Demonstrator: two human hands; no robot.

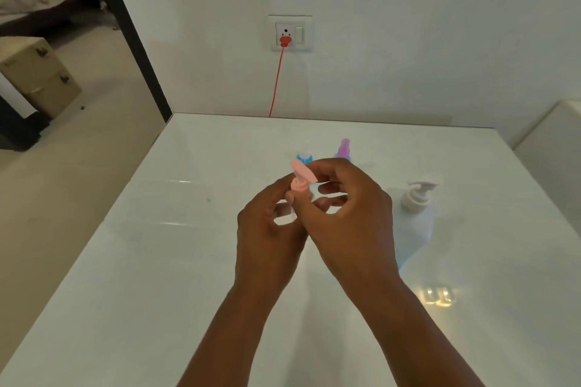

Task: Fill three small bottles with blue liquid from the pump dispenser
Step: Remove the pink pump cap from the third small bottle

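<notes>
Above the middle of the white table [157, 261], my left hand [267, 229] grips a small clear bottle [290, 214]. Its pink pump cap [301, 177] is pinched by the thumb and fingers of my right hand [345, 214]. Behind my hands stand a small bottle with a blue cap [303, 158] and another with a purple cap [343, 149], both partly hidden. The large pump dispenser [415, 223], white with a white pump head, stands to the right of my right hand with a bluish tint at its base.
A wall socket [291, 33] holds a red plug, and its red cable [276, 82] drops behind the table's far edge. A white unit [553, 148] stands at the right. Past the table's left edge is floor and a beige drawer cabinet [41, 75].
</notes>
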